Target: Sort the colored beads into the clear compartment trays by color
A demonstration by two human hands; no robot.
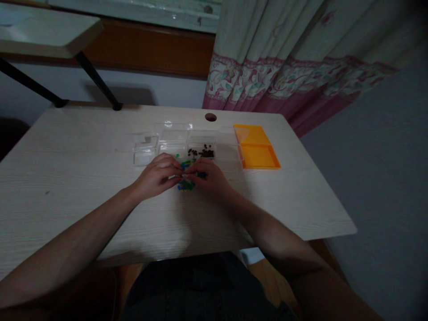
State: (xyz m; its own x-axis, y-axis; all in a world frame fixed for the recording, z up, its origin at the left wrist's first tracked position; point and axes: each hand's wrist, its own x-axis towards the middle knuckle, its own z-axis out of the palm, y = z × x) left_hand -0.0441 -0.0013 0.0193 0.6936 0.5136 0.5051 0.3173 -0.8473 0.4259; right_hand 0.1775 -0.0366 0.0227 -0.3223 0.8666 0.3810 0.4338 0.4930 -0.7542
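Observation:
Both hands meet over a small heap of blue, green and yellow pieces in the middle of the table. My left hand comes in from the left with its fingertips pinched together. From the other side my right hand pinches too, its fingertips against those of the left. Something tiny and pale seems to be between them, too small to name. Just beyond the fingers stands a clear plastic box with compartments. Small dark brown pieces lie in one of these.
To the left is a smaller clear box. An open orange box sits right of the clear compartments. The pale wooden table has a cable hole at the back, near the curtain. A raised shelf stands at back left.

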